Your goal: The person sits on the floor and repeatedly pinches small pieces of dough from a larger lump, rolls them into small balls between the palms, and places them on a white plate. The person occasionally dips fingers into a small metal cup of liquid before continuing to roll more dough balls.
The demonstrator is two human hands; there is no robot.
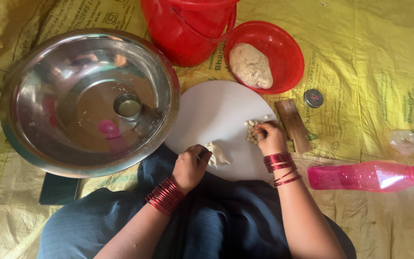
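1. While the left hand pinches a dough lump on the white board, we note fingers closed on it.
2. The right hand, fingers curled together, rests on small dough pellets, kept within reach.
3. Spare dough sits in the red bowl.

Saw white board mostly bare toward 12 and 10 o'clock; room there for my hands. Steel basin overlapped board edge at 9 o'clock, blocking that side. Red bucket and red bowl walled off 12 to 1 o'clock. Ridged wooden block lay against board at 3 o'clock, small round tin just beyond. Pink bottle lay across 4 o'clock. Dough bits crowded board's right edge.
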